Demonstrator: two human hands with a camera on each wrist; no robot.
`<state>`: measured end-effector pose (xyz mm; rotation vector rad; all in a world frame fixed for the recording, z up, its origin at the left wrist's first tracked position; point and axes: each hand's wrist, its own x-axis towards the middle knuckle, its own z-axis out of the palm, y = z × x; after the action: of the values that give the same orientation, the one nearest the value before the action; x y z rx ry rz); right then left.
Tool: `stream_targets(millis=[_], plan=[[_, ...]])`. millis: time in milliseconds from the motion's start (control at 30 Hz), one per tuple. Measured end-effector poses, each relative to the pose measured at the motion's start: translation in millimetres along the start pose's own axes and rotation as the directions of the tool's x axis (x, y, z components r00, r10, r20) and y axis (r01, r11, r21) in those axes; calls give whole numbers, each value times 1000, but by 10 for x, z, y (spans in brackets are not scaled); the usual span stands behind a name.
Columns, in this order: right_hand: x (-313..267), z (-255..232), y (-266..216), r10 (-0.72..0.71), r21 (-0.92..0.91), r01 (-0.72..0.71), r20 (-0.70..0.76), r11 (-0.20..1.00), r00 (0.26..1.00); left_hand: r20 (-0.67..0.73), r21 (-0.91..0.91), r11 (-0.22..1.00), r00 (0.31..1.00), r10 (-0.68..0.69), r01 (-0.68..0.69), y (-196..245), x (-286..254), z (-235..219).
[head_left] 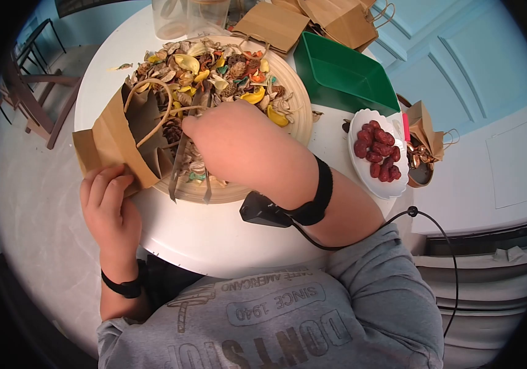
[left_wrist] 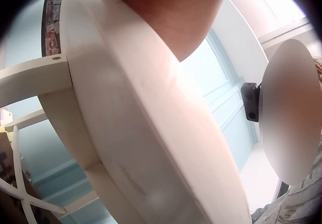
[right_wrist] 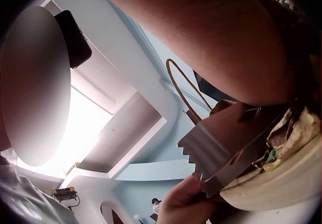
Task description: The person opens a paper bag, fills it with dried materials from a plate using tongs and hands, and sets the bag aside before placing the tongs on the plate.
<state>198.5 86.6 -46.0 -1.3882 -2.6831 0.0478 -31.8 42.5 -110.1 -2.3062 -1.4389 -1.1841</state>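
Note:
My right hand (head_left: 226,138) reaches over a round woven tray (head_left: 303,117) heaped with dried petals and pine cones (head_left: 229,90). It grips metal tongs (head_left: 183,160), whose two arms spread toward my body; a serrated end shows in the right wrist view. A brown paper bag (head_left: 106,138) lies tilted at the tray's left rim, its mouth and looped handles toward the petals. My left hand (head_left: 108,206) holds the bag's near side, fingers bent against the paper. A larger pine cone (head_left: 171,130) sits just at the bag's mouth.
A green box (head_left: 343,77) and a white plate (head_left: 354,166) of red dates (head_left: 377,150) stand to the right. More paper bags (head_left: 273,27) and clear plastic containers (head_left: 170,18) are at the back. The white table's (head_left: 177,240) near edge is close to my body.

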Motion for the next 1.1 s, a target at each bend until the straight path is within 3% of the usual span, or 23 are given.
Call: stream_targets(millis=[1100], plan=[[54,-52,-12,39,-27,-36,110,999,993,10,3,1000,1000,-16,16,-11,-17,16]])
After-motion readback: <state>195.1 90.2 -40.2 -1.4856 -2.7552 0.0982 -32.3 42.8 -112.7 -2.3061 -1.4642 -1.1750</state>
